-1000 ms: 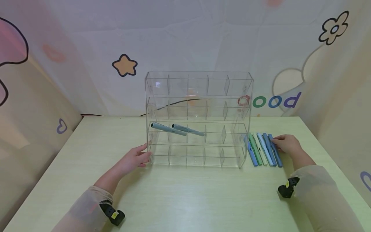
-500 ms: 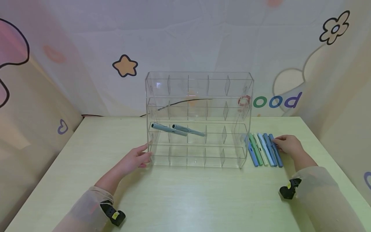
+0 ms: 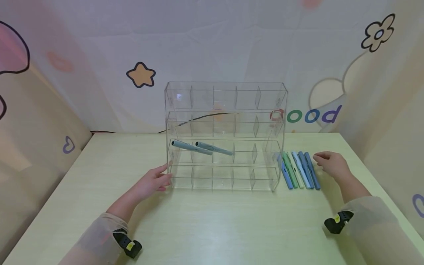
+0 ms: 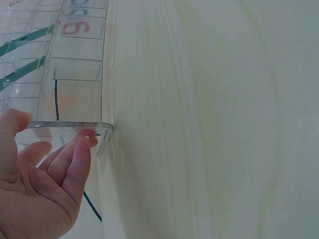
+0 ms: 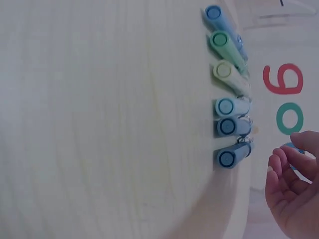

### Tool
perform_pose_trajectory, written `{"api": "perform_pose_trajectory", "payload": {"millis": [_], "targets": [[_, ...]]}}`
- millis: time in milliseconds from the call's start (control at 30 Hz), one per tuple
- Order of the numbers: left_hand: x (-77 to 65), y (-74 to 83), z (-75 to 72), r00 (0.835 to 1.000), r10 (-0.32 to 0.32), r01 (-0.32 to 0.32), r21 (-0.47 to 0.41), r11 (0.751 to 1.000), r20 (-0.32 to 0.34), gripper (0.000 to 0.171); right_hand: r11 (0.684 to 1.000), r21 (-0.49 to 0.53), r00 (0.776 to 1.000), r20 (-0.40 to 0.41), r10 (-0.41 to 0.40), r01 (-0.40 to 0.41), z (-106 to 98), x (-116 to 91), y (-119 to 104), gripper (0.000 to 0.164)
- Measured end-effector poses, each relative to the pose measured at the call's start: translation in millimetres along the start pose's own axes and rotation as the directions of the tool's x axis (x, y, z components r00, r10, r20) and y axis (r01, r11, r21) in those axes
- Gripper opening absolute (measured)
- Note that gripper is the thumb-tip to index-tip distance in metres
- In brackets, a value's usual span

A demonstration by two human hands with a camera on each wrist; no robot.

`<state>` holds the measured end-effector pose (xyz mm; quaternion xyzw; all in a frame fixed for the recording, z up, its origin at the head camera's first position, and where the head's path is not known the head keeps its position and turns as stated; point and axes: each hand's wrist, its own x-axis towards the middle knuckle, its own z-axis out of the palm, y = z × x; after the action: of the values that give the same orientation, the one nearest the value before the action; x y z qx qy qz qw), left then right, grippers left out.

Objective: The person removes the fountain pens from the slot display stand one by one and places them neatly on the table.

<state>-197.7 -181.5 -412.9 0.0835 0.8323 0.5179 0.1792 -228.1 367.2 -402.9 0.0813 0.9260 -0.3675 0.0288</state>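
Observation:
A clear acrylic rack [image 3: 222,127] with several divided tiers stands upright on the table. Two grey-blue pens [image 3: 192,147] lie slanted side by side in its third tier from the top; in the left wrist view these pens [image 4: 22,72] look teal. My left hand [image 3: 154,182] holds the rack's lower left side, thumb and fingers spread across the side panel [image 4: 75,124]. A row of capped pens [image 3: 299,171] in blues and greens lies right of the rack. Just beyond the rightmost dark blue pen [image 5: 233,155], my right hand [image 3: 331,165] hovers with loosely bent, empty fingers.
The pale wooden table [image 3: 212,228] meets a printed cloth backdrop [image 3: 212,44] behind the rack. Cloth also encloses the left and right sides. The pen row's left end sits close against the rack's right side.
My right hand has come off the rightmost dark blue pen and shifted slightly right. The left hand and rack keep their places; the head view has shifted a little.

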Motion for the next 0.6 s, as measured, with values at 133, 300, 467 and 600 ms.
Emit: {"api": "perform_pose_trajectory", "payload": {"millis": [133,300,467,600], "targets": [[-0.3,1.6,-0.3,1.000,0.010,-0.010,0.003,1.000,0.006,0.059,0.997,0.060,0.999,-0.005,-0.049,0.049,3,-8,-7,0.056],[0.0,1.3,-0.2,1.000,-0.001,0.001,0.015,1.000,-0.001,0.058,0.985,0.088,0.989,-0.030,-0.147,0.149,6,-20,-19,0.053],[0.6,-0.6,1.0,1.000,-0.003,0.003,0.026,1.000,-0.008,0.057,0.974,0.105,0.980,-0.038,-0.195,0.198,9,-32,-35,0.052],[-0.2,-0.4,1.1,1.000,-0.005,0.006,0.029,1.000,-0.011,0.058,0.971,0.116,0.978,-0.016,-0.210,0.210,12,-40,-51,0.054]]}}
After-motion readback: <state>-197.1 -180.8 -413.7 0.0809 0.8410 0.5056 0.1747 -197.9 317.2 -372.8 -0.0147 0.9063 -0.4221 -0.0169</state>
